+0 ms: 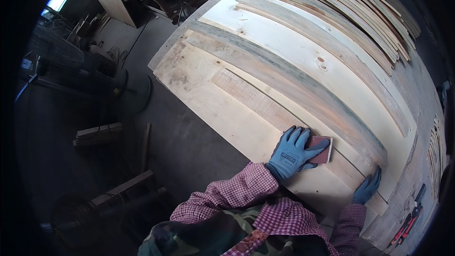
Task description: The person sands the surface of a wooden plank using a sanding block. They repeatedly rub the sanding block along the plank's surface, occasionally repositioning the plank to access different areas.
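My left hand (290, 155), in a blue-grey work glove, is closed on a reddish-brown sanding block (323, 150). The block lies against the upper face of a narrow wooden plank (258, 97), which runs slantwise over a pale board. Toward the plank's near right end, my right hand (367, 188) wears the same kind of glove. It lies across the plank with its fingers at the far edge, holding it; part of its grip is hidden. Just beyond is a wider plank with grey and orange-brown grain (294, 83).
Long thin wood strips (350, 7) are piled along the table's far side. Another plank (327, 42) lies on a pale board (289, 38). Red-handled tools (406, 225) rest at the right edge. Left of the table are a dark floor and wood pieces (98, 132).
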A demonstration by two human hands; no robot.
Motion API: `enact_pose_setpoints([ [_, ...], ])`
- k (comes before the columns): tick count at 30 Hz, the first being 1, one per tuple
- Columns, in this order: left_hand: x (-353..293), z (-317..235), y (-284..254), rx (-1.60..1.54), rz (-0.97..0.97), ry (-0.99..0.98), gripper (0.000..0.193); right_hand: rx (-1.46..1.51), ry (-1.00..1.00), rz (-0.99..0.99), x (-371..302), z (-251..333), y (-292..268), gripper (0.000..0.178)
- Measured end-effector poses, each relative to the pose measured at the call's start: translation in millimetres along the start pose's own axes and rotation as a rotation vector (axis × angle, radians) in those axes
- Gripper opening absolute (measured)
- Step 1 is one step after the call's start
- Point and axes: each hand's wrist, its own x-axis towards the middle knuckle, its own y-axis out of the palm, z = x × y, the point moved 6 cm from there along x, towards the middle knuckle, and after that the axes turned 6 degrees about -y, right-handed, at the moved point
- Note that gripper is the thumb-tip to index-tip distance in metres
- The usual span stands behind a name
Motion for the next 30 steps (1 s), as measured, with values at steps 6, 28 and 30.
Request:
enact_pose_setpoints([
  [6, 11.1, 209.0, -106.0, 0.392, -0.191, -0.504, 0.067, 0.010, 0.025, 0.000, 2.3, 4.7, -0.1, 0.044],
  [28, -15.1, 318.3, -163.7, 0.549, -0.260, -0.738, 0.036, -0.008, -0.021, 0.082, -27.7, -8.7, -3.0, 0.030],
  [30, -5.9, 340.1, -152.7, 0.258, -0.169, -0.724, 0.050, 0.007, 0.002, 0.092, -28.9, -3.0, -4.2, 0.030],
])
